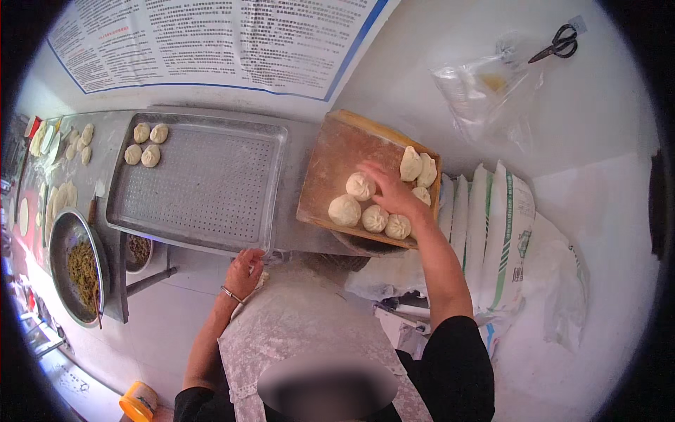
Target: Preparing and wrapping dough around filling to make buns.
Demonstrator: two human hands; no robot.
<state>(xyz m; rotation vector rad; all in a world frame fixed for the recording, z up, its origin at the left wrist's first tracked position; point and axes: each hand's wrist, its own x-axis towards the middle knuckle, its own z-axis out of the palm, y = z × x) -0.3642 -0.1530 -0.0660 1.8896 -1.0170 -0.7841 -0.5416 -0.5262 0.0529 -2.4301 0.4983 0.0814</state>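
Note:
In the head view, my right hand (387, 190) reaches over a shallow wooden tray (327, 158) and touches a round pleated bun (361, 186); whether its fingers grip the bun is unclear. A larger bun (345, 211) sits just below, with more pleated buns (375, 218) along the near edge. Longer dough pieces (411, 164) lie at the tray's far right corner. My left hand (247, 270) is at the near right corner of a perforated metal tray (200, 179), fingers curled near its rim; its grip is hard to see. Several small buns (150, 156) stand in that tray's far left corner.
At the left, a metal bowl of chopped filling (82, 274) stands near flattened dough pieces (60, 198). A second bowl (140, 252) sits lower, under the table's edge. Packed white sacks (498, 237) stand right of the wooden tray. Scissors (556, 45) and a plastic bag (490, 95) hang on the wall.

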